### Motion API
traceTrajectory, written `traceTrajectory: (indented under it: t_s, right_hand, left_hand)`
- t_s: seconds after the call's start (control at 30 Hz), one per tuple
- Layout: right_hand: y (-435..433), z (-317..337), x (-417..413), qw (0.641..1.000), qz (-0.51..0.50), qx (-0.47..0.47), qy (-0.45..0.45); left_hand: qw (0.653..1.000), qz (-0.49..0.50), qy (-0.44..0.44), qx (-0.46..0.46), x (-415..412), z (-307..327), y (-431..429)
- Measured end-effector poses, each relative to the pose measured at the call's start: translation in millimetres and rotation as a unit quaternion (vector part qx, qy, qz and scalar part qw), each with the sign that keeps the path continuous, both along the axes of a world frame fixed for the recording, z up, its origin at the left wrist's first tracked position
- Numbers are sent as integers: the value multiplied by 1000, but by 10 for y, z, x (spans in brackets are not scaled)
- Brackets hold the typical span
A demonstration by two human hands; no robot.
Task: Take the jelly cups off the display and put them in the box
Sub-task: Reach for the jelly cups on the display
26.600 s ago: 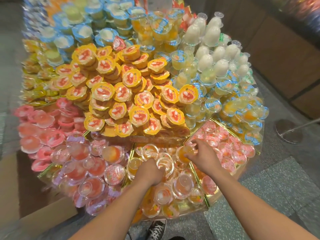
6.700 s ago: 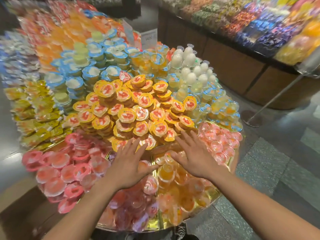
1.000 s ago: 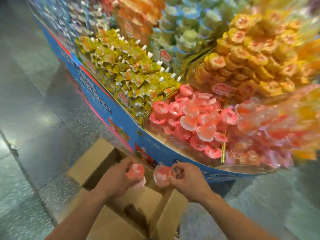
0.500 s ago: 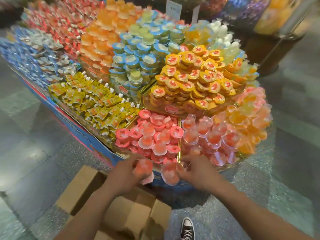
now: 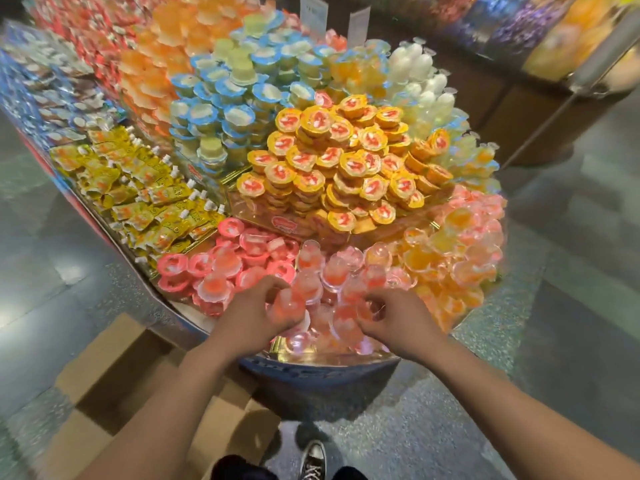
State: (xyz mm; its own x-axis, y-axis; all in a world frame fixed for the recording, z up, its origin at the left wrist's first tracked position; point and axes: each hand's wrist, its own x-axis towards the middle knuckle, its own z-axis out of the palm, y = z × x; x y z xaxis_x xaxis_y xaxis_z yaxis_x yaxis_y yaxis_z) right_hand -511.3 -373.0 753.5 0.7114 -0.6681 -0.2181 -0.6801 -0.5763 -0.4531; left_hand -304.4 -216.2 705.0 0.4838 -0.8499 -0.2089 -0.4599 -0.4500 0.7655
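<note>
Both hands have risen since half a second ago: then low in front of the display rim above the box, now over the front compartment.

- Nearest: one dark shoe (image 5: 313,460) with white laces on the speckled floor (image 5: 554,341).
- Cardboard box (image 5: 104,362), flaps open, on the floor at lower left, against the foot of the display (image 5: 311,367). Inside is in shadow; contents cannot be told.
- Left hand (image 5: 251,315): fingers and thumb curled round one pink jelly cup (image 5: 288,306), held just over the heap. Motion blur.
- Right hand (image 5: 398,322): fingers curled down among the clear pink cups (image 5: 346,275). Blur hides whether they grip one; cannot tell.
- The clear pink cups fill the front middle compartment, between the two hands and beyond them.
- Left of that: pink-lidded cups (image 5: 221,268). Right: clear orange cups (image 5: 450,258).
- Behind, in the middle: tall heap of yellow-lidded cups (image 5: 339,161).
- Left of the heap: yellow pouches (image 5: 138,192) with white caps.
- Farther back: blue-lidded cups (image 5: 225,95), then white bottle-shaped jellies (image 5: 419,74) at right rear.
</note>
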Motion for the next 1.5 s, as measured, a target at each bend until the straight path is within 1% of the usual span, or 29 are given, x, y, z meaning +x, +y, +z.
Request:
traceTrajectory:
  t_s: [0.17, 0.3, 0.4, 0.57, 0.73, 1.03, 1.5]
  right_hand:
    - [-186, -334, -289, 998, -57, 26, 24]
    - [-215, -704, -398, 994, -98, 48, 16]
    - [-179, -988, -425, 990, -120, 67, 37]
    - [-172, -1379, -343, 986, -153, 63, 11]
    - [-129, -1683, -269, 981, -179, 78, 18]
    - [-152, -1911, -176, 978, -193, 70, 40]
    - [-48, -2031, -144, 978, -196, 57, 31]
  left_hand:
    - [1000, -25, 6, 15, -207, -91, -193]
    - [999, -29, 9, 17, -246, -225, -302]
    - [999, -31, 14, 14, -283, -317, -335]
    - [998, -60, 10, 8, -237, -456, -421]
    - [997, -76, 7, 16, -192, -522, -427]
    - [994, -102, 4, 35, -125, -589, -426]
    - [989, -139, 10, 53, -59, -749, -432]
